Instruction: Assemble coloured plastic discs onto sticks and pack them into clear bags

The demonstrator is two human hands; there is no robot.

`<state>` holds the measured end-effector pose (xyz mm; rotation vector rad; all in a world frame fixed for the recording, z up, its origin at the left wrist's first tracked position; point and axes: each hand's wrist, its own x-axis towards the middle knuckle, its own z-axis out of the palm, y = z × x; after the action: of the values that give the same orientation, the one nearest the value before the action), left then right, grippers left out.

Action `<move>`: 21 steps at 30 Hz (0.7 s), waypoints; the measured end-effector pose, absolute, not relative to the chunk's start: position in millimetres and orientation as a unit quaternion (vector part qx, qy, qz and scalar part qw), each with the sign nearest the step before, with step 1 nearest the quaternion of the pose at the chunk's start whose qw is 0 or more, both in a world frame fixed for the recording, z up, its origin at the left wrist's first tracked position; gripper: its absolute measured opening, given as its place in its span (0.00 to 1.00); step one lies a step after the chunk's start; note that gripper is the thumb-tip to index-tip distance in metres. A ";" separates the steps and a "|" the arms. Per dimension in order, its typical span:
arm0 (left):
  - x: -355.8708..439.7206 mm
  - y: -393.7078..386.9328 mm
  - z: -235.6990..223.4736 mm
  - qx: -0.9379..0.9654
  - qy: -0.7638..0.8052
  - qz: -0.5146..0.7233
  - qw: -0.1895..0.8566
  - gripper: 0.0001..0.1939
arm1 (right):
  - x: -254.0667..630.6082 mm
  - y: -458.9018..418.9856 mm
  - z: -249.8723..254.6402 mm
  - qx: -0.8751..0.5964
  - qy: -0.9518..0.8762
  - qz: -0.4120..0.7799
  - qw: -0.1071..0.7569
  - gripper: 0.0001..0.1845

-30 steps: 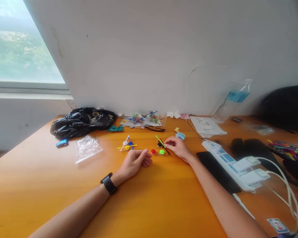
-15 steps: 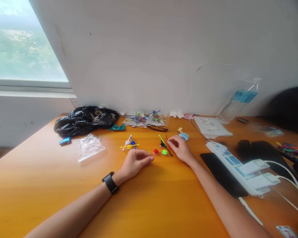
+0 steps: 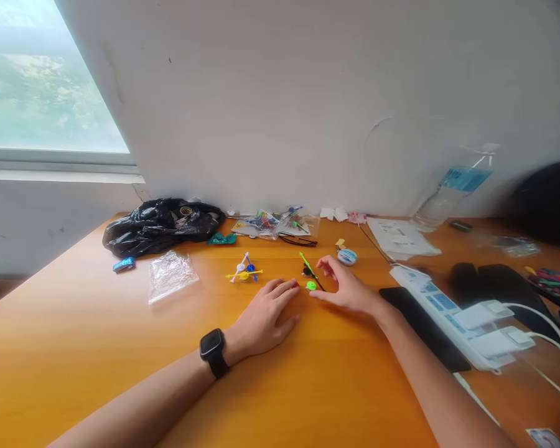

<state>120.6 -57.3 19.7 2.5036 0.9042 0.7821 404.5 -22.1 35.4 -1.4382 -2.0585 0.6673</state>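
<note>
My left hand (image 3: 269,314), palm down with fingers stretched and thumb apart, has its fingertips at a red round piece (image 3: 295,284), mostly covered by them. My right hand (image 3: 345,286) is open, its thumb and fingers spread around a bright green round piece (image 3: 311,285) and beside a green arrow stick (image 3: 305,260) that lies against a black stick (image 3: 320,285). A black round piece (image 3: 307,271) sits by the sticks. Left of them, white, blue and yellow arrow sticks with round pieces form a triangle (image 3: 244,268). The red stick is not visible now.
At the back lie a black plastic bag (image 3: 163,227) and clear bags of coloured parts (image 3: 275,223). A clear empty bag (image 3: 172,277) and blue packet (image 3: 124,265) are left. On the right are a power strip (image 3: 443,305), a round tin (image 3: 347,256) and a tilted bottle (image 3: 452,193).
My left hand has turned palm down and reached forward onto the red round piece. My right hand has opened and its thumb has come nearer the green round piece. The camera has shifted slightly.
</note>
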 end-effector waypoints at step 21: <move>121.3 -57.2 20.1 0.857 0.316 0.335 0.231 0.20 | 407.6 -15.5 35.1 -0.536 -0.762 0.172 0.319 0.21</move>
<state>121.3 -57.2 20.1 2.3568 0.8696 0.9204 407.6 -15.5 35.1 -1.4103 -2.0052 0.4515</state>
